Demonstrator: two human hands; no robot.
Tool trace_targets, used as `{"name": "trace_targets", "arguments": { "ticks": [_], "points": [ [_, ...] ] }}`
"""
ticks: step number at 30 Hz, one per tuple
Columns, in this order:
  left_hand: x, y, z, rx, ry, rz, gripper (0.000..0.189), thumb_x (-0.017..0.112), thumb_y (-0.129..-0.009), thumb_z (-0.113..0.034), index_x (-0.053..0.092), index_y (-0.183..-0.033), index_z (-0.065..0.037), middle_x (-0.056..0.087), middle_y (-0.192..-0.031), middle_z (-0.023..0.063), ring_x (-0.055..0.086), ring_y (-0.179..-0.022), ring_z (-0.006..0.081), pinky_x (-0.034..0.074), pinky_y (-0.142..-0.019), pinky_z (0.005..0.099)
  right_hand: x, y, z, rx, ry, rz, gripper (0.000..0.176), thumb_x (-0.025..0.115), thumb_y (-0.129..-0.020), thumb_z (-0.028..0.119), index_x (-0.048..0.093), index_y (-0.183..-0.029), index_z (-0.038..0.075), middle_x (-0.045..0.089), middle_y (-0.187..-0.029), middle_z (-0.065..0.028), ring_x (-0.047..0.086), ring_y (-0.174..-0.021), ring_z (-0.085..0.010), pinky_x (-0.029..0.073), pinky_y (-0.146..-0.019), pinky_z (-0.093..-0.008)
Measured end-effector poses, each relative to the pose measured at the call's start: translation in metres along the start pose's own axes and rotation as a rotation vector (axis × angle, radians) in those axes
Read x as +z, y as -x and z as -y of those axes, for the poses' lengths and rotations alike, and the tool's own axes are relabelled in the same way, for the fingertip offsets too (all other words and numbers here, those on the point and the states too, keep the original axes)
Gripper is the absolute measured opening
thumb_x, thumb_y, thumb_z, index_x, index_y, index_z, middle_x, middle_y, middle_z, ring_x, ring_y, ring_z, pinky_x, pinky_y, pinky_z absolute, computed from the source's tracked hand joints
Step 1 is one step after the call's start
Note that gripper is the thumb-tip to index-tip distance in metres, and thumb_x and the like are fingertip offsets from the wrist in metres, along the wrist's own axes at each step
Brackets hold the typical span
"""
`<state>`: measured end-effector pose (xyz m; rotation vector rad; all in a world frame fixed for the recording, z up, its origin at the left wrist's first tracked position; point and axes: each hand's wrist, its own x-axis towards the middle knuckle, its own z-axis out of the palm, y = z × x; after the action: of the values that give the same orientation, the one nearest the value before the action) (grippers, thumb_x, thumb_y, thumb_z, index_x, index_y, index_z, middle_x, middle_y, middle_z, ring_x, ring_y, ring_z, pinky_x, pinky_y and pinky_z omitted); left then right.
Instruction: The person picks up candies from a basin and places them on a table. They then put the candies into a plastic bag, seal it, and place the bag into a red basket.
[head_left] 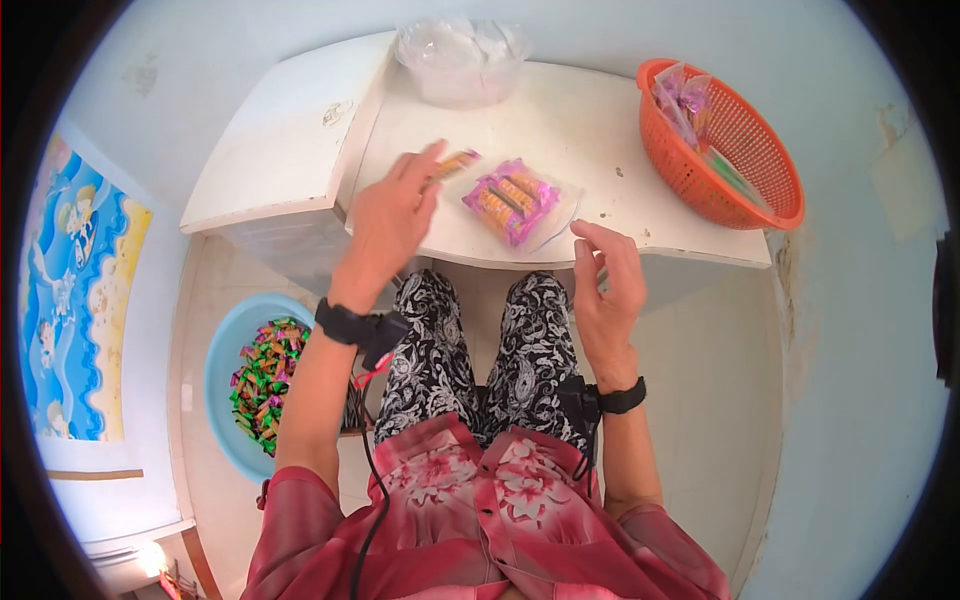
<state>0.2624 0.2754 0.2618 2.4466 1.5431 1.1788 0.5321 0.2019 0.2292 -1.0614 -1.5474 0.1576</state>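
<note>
My left hand is over the left part of the table, its thumb and fingers closed around one end of a small yellow-and-purple wrapped candy bar, which is slightly blurred. To the right of that bar, several similar wrapped bars lie side by side on a clear plastic bag. By the table's front edge, near the bag's right corner, is my right hand. Its fingers are loosely bent, with thumb and index finger apart, and nothing shows between them.
An orange perforated basket at the table's right holds filled bags. A clear container with plastic bags stands at the back. On the floor to my left, a light blue basin holds many wrapped candies. A raised white ledge borders the table's left.
</note>
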Motion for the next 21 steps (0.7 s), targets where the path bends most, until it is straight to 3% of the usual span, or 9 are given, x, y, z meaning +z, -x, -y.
{"name": "trace_targets", "arguments": {
  "ticks": [5, 8, 15, 18, 21],
  "points": [
    [-0.009, 0.005, -0.061, 0.263, 0.159, 0.083, 0.058, 0.072, -0.097, -0.002, 0.061, -0.153, -0.012, 0.075, -0.123, 0.0141, 0.075, -0.093, 0.0351, 0.061, -0.077, 0.0423, -0.004, -0.007, 0.032, 0.142, -0.326, 0.133, 0.04, 0.075, -0.098, -0.004, 0.069, -0.137, 0.003, 0.067, -0.136, -0.0149, 0.073, -0.1, -0.0163, 0.061, -0.074, -0.0297],
    [-0.005, 0.007, -0.07, 0.338, 0.197, 0.126, 0.061, 0.073, -0.095, -0.002, 0.061, -0.154, -0.012, 0.076, -0.122, 0.0139, 0.076, -0.093, 0.0349, 0.061, -0.076, 0.0422, -0.007, 0.001, 0.028, 0.115, -0.324, 0.166, 0.04, 0.075, -0.097, -0.005, 0.069, -0.136, 0.002, 0.063, -0.14, -0.016, 0.073, -0.104, -0.0182, 0.064, -0.081, -0.0285],
    [0.011, 0.004, -0.081, 0.446, 0.294, 0.184, 0.061, 0.078, -0.093, -0.005, 0.062, -0.152, -0.01, 0.076, -0.123, 0.0142, 0.075, -0.084, 0.032, 0.061, -0.071, 0.0408, -0.021, 0.012, 0.004, 0.219, -0.47, 0.058, 0.031, 0.075, -0.099, -0.004, 0.069, -0.13, -0.002, 0.066, -0.128, -0.0132, 0.073, -0.103, -0.017, 0.065, -0.084, -0.0292],
    [0.005, 0.0, -0.097, 0.277, 0.324, 0.155, 0.063, 0.084, -0.09, -0.012, 0.064, -0.149, -0.008, 0.074, -0.125, 0.0144, 0.072, -0.076, 0.0287, 0.059, -0.067, 0.0372, -0.031, 0.016, 0.001, 0.341, -0.556, 0.003, 0.025, 0.074, -0.101, -0.003, 0.069, -0.125, -0.003, 0.066, -0.122, -0.0109, 0.072, -0.1, -0.0156, 0.065, -0.084, -0.0293],
    [0.027, -0.012, -0.092, 0.241, 0.214, -0.012, 0.062, 0.084, -0.087, -0.025, 0.066, -0.142, -0.004, 0.069, -0.119, 0.0145, 0.071, -0.092, 0.0336, 0.059, -0.076, 0.0415, -0.04, 0.017, -0.001, 0.39, -0.487, -0.11, 0.022, 0.075, -0.101, -0.002, 0.069, -0.122, -0.003, 0.067, -0.115, -0.0088, 0.071, -0.097, -0.0143, 0.064, -0.084, -0.0292]
  ]
}}
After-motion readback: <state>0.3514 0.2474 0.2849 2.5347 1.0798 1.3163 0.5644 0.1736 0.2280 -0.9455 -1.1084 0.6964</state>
